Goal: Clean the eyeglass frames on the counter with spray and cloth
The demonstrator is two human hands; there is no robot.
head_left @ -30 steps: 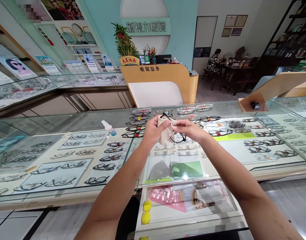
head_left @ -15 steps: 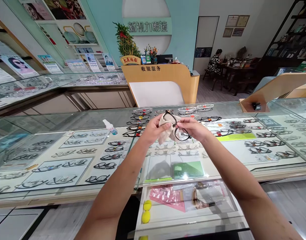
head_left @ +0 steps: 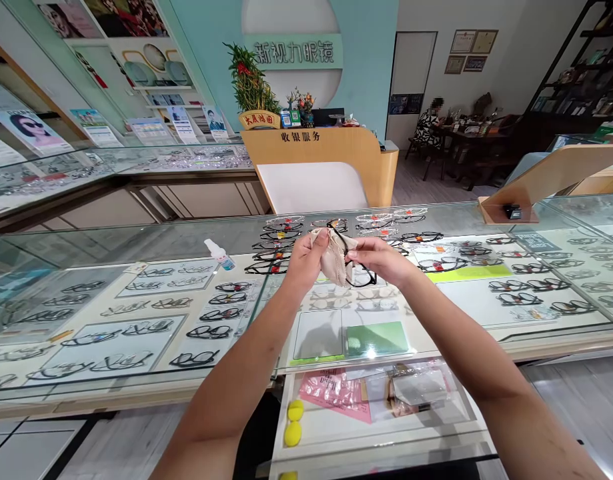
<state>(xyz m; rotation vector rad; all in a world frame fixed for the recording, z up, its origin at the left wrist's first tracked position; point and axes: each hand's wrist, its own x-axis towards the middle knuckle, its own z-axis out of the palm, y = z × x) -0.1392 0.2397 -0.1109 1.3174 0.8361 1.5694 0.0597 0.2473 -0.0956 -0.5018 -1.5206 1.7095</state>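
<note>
Above the glass counter, my left hand (head_left: 307, 259) is closed on a beige cloth (head_left: 335, 265), its thumb pressing from the front. The cloth wraps one lens of a pair of black-framed glasses (head_left: 365, 275), hiding most of that side. My right hand (head_left: 381, 259) pinches the glasses near the bridge, thumb toward me. The other lens hangs uncovered below its fingers. A white spray bottle (head_left: 219, 255) stands on the counter top to the left of my hands.
The glass display counter (head_left: 281, 357) holds rows of glasses under its top. Below it an open drawer (head_left: 316, 437) contains a pink packet (head_left: 331, 393), plastic bags and yellow round cases (head_left: 293, 433). A wooden-framed mirror stand (head_left: 509, 208) is at right. A person (head_left: 428, 127) sits far back.
The cloth now covers more of the first lens, and my left thumb has moved up over it. The glasses have turned, so the uncovered lens appears narrower.
</note>
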